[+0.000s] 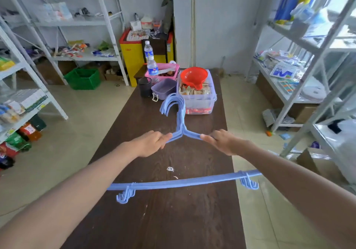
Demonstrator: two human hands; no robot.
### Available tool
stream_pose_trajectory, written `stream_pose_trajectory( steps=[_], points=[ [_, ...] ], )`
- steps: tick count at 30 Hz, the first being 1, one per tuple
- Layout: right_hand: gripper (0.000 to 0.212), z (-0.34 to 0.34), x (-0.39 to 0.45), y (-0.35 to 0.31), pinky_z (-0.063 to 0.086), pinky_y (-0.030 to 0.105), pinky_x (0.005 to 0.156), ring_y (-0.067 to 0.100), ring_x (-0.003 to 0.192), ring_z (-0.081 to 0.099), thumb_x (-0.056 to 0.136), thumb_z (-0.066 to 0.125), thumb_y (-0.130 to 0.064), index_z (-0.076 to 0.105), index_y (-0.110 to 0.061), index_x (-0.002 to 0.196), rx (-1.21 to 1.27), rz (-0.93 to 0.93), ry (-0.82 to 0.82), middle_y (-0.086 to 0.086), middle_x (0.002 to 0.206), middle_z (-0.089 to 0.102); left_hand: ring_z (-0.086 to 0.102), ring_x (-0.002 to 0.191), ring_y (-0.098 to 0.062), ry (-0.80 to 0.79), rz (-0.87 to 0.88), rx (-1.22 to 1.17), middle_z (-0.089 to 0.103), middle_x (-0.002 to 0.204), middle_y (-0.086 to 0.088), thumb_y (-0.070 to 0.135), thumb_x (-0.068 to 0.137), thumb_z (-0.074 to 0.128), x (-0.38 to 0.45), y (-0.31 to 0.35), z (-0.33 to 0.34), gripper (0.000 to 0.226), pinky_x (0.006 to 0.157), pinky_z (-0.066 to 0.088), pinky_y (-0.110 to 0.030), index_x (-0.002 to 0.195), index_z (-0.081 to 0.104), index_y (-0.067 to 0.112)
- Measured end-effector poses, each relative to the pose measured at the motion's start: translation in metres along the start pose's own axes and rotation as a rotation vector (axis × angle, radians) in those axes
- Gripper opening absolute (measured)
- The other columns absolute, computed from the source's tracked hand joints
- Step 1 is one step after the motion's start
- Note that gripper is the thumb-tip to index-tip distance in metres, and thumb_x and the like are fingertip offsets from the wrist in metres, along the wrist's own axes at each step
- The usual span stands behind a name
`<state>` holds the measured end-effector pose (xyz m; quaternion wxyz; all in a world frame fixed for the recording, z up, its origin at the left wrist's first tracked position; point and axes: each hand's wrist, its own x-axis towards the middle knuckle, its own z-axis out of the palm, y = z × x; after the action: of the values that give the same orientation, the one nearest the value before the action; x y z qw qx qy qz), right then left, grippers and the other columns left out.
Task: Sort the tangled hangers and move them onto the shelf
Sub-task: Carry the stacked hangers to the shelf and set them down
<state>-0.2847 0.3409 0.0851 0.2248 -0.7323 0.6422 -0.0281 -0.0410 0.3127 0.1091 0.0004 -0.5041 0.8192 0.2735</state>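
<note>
A stack of several light blue hangers (181, 117) is held flat above the dark wooden table (173, 219), hooks pointing away from me toward the boxes. My left hand (152, 142) grips the left shoulder of the stack near the neck. My right hand (223, 141) grips the right shoulder. The stack's bottom bar (183, 182) runs under my forearms, with small clip hooks hanging at each end.
At the table's far end stand a clear box (198, 102) with a red funnel, a purple tub (163, 90), a black cup (144, 86), a pink basket and water bottles (153, 69). White metal shelves (300, 86) line the right side and shelves (25, 98) the left.
</note>
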Motion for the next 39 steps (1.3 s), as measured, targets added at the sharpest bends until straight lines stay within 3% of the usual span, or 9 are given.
stream_pose_trajectory(
  steps=[10,14,18,22,25,28,31,35,39],
  points=[
    [0.050,-0.034,-0.118,0.078,0.036,0.032,0.072,0.024,0.075,0.047,0.096,0.030,-0.049,0.042,-0.017,0.060,0.138,0.243,0.153,0.013,0.076,0.047,0.039,0.050,-0.017,-0.137,0.206,0.049,0.041,0.055,-0.001,0.049,0.098,0.022,0.032,0.135,0.018,0.054,0.057,0.034,-0.025,0.060,0.038,0.014],
    [0.048,-0.050,-0.180,0.140,0.038,0.033,0.077,0.027,0.083,0.052,0.097,0.030,-0.048,0.046,-0.016,0.065,0.139,0.344,0.180,0.013,0.081,0.048,0.038,0.049,-0.017,-0.167,0.269,0.092,0.042,0.057,-0.001,0.052,0.096,0.023,0.053,0.213,0.054,0.055,0.064,0.036,-0.029,0.057,0.038,0.017],
    [0.048,-0.070,-0.260,0.217,0.036,0.031,0.079,0.022,0.082,0.049,0.097,0.030,-0.047,0.045,-0.015,0.065,0.162,0.464,0.215,0.010,0.083,0.050,0.037,0.058,-0.017,-0.271,0.299,0.040,0.045,0.077,-0.009,0.057,0.094,0.027,0.082,0.315,0.105,0.048,0.056,0.032,-0.028,0.075,0.043,0.016],
    [0.044,-0.087,-0.354,0.289,0.035,0.031,0.080,0.020,0.088,0.047,0.098,0.025,-0.043,0.058,-0.014,0.103,0.163,0.633,0.264,0.006,0.094,0.048,0.037,0.053,-0.014,-0.342,0.452,0.090,0.043,0.069,-0.001,0.055,0.095,0.026,0.099,0.435,0.154,0.049,0.050,0.034,-0.026,0.089,0.047,0.011],
    [0.028,-0.092,-0.423,0.335,0.039,0.033,0.085,0.021,0.093,0.051,0.098,0.026,-0.042,0.046,-0.024,0.095,0.202,0.756,0.301,0.003,0.097,0.049,0.040,0.055,-0.016,-0.455,0.588,0.107,0.042,0.069,-0.005,0.068,0.086,0.024,0.108,0.518,0.194,0.062,0.055,0.037,-0.032,0.081,0.048,0.011],
    [0.040,-0.100,-0.487,0.362,0.035,0.021,0.063,0.014,0.064,0.042,0.100,0.030,-0.039,0.041,-0.025,0.064,0.215,0.886,0.380,0.001,0.070,0.044,0.030,0.051,-0.016,-0.545,0.753,0.111,0.035,0.057,-0.003,0.078,0.076,0.024,0.115,0.595,0.234,0.070,0.050,0.025,-0.028,0.070,0.048,0.012],
    [0.044,-0.103,-0.541,0.389,0.033,0.029,0.064,0.018,0.063,0.038,0.098,0.027,-0.045,0.036,-0.028,0.059,0.222,1.043,0.393,0.006,0.070,0.040,0.028,0.049,-0.013,-0.574,0.942,0.239,0.032,0.056,0.000,0.039,0.102,0.022,0.117,0.666,0.273,0.047,0.050,0.027,-0.026,0.112,0.058,0.011],
    [0.052,-0.103,-0.595,0.430,0.028,0.027,0.056,0.017,0.053,0.030,0.097,0.027,-0.048,0.034,-0.021,0.054,0.272,1.231,0.468,0.001,0.058,0.035,0.033,0.049,-0.013,-0.650,1.010,0.234,0.037,0.058,-0.003,0.051,0.098,0.017,0.117,0.748,0.315,0.057,0.054,0.036,-0.027,0.060,0.040,0.014],
    [0.044,-0.105,-0.622,0.474,0.030,0.019,0.058,0.015,0.055,0.031,0.100,0.027,-0.038,0.035,-0.030,0.058,0.345,1.366,0.525,0.000,0.062,0.034,0.037,0.054,-0.013,-0.770,1.026,0.216,0.045,0.068,-0.002,0.056,0.095,0.021,0.135,0.813,0.349,0.058,0.070,0.048,-0.042,0.072,0.050,0.011]
  ],
)
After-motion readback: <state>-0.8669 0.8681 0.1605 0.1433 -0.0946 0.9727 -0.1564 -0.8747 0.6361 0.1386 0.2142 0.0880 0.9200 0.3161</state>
